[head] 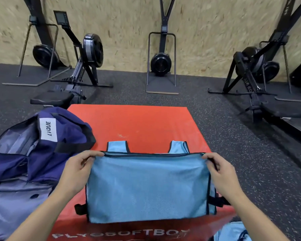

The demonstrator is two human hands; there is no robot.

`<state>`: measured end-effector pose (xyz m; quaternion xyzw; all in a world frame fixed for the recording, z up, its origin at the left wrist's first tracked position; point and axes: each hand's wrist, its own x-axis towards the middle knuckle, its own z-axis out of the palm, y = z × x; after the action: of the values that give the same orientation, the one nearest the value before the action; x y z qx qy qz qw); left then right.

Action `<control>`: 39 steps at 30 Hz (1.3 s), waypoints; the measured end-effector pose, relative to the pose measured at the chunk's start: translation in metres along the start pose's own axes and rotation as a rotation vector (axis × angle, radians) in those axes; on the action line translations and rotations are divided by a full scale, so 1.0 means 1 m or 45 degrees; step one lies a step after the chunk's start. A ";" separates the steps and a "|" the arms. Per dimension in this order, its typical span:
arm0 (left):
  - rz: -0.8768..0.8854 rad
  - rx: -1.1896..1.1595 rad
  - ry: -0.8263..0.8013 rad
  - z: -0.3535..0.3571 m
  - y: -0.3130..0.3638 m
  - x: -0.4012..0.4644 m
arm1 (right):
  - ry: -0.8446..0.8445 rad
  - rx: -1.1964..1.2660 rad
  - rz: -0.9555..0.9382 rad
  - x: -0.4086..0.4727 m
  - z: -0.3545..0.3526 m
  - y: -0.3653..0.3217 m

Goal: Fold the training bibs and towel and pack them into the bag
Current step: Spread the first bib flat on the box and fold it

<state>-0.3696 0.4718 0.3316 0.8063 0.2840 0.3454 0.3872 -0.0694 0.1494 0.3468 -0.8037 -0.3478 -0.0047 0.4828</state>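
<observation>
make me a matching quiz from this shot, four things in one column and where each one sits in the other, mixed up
Things:
1. light blue mesh training bib
2. navy blue fabric bag
3. red soft plyo box
4. black rowing machine

Places:
A. on the black speckled floor, by the wall
B. under the bib
C. held at its far corners by left hand and right hand
D. left of the bib, open

Pairs: 1-C, 2-D, 3-B, 4-A

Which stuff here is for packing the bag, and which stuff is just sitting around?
For the job:
light blue bib, both hands pinching its far corners
navy bag, open on the left
more light blue cloth, low at the right

Just there:
red soft box under the bib
rowing machines by the wall
</observation>
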 end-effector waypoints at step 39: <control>0.117 1.127 -0.354 0.120 -0.137 0.080 | -0.528 -0.963 -0.038 0.123 0.153 0.116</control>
<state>-0.2543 0.5525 0.1904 0.9443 0.3136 0.0965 0.0248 0.0389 0.3026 0.2180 -0.9028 -0.4230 0.0229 0.0741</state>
